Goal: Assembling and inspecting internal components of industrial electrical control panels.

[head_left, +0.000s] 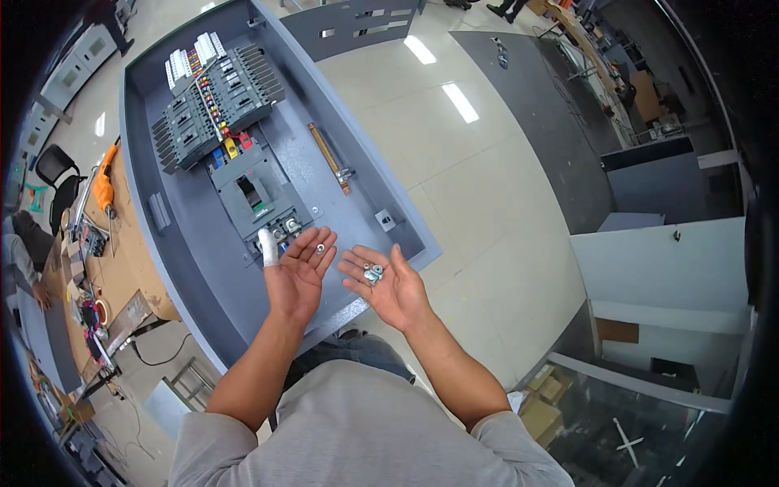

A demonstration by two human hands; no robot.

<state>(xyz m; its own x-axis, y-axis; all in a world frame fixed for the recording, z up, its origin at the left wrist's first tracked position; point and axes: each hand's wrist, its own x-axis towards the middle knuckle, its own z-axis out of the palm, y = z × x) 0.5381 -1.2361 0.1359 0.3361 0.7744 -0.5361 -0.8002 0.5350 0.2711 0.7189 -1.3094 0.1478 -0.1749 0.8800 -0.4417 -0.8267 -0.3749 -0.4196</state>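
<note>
My left hand [297, 277] is palm up with its fingers spread, a small metal nut [320, 249] lying on them. White wrapping covers its thumb [267, 246]. Palm up to the right, my right hand [391, 292] cradles several small metal fasteners [373, 274] on its fingers; they look like nuts and washers. Both hands are above the near end of a grey metal cabinet enclosure [290, 40]. Just beyond my left hand are the metal terminals [290, 226] of a large grey circuit breaker [256, 195]. My left fingers partly hide that end.
Smaller breakers [188, 126] fill the enclosure's far end; a copper bar [329, 158] lies along its right side. To the left, a cluttered wooden bench [134, 264] carries an orange power tool [105, 183]. Tiled floor [487, 187] spreads to the right. Another person's hand [40, 294] shows far left.
</note>
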